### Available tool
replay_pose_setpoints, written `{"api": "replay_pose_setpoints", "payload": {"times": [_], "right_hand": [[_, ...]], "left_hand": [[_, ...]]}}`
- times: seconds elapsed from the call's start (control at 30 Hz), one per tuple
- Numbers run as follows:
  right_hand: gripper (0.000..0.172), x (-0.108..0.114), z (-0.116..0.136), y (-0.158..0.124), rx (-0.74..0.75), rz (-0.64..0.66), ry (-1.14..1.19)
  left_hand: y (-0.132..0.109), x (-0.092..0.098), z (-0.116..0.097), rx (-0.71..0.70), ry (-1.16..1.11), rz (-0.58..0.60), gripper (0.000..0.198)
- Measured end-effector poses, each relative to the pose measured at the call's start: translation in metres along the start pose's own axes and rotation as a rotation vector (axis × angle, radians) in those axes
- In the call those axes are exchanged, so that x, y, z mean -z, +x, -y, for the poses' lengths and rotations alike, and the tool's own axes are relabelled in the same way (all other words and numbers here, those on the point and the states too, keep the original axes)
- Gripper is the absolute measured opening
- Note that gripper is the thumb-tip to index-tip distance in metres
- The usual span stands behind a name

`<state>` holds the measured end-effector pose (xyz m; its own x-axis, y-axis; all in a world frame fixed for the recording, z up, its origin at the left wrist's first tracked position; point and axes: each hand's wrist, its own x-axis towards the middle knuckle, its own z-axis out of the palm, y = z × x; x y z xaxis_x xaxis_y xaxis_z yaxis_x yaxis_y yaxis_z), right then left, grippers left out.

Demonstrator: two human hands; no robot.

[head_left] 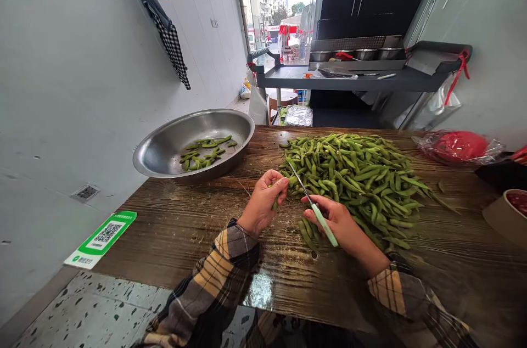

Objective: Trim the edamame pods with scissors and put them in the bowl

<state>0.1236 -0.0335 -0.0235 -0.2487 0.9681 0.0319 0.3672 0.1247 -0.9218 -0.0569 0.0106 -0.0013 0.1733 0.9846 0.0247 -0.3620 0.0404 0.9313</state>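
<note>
My left hand [265,200] is closed in a pinch around a green edamame pod [275,204], partly hidden by the fingers. My right hand [335,222] grips scissors [323,223] with a pale green handle, seen nearly edge-on, so I cannot tell whether the blades are apart. Their dark tip points up and left, beside the left fingertips. Right behind both hands spreads a large heap of edamame pods [354,172], with a few lying under the right hand. At the left, a wide steel basin [160,153] holds several pods.
Everything lies on a dark wooden table [185,227], with small scraps near my hands. A QR code card [102,238] sits at its left edge. On the right are a red item in clear plastic [459,146] and a paper tub [504,216]. A grey cart [354,82] stands beyond.
</note>
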Motion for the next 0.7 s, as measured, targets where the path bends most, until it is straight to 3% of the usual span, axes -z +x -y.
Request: {"api": "replay_pose_setpoints", "payload": {"times": [0.13,0.27,0.33,0.5,0.6,0.7], "right_hand": [[0.048,0.002,0.002,-0.001,-0.038,0.001,0.089],[0.050,0.012,0.005,-0.002,-0.086,-0.110,0.332],[0.048,0.018,0.006,-0.002,-0.083,-0.150,0.439],[0.046,0.020,0.006,-0.001,-0.064,-0.140,0.494],[0.046,0.017,0.007,0.000,-0.072,-0.130,0.467],[0.047,0.016,0.008,0.001,-0.077,-0.131,0.452]], "left_hand": [[0.003,0.003,-0.002,0.067,-0.054,-0.031,0.029],[0.005,0.006,-0.007,0.097,-0.102,-0.070,0.031],[0.004,0.005,-0.007,0.120,-0.073,-0.035,0.033],[-0.002,-0.003,0.003,0.145,0.348,0.299,0.023],[-0.007,-0.008,0.010,-0.023,0.761,0.486,0.005],[-0.011,-0.012,0.016,-0.229,1.096,0.666,0.017]]}}
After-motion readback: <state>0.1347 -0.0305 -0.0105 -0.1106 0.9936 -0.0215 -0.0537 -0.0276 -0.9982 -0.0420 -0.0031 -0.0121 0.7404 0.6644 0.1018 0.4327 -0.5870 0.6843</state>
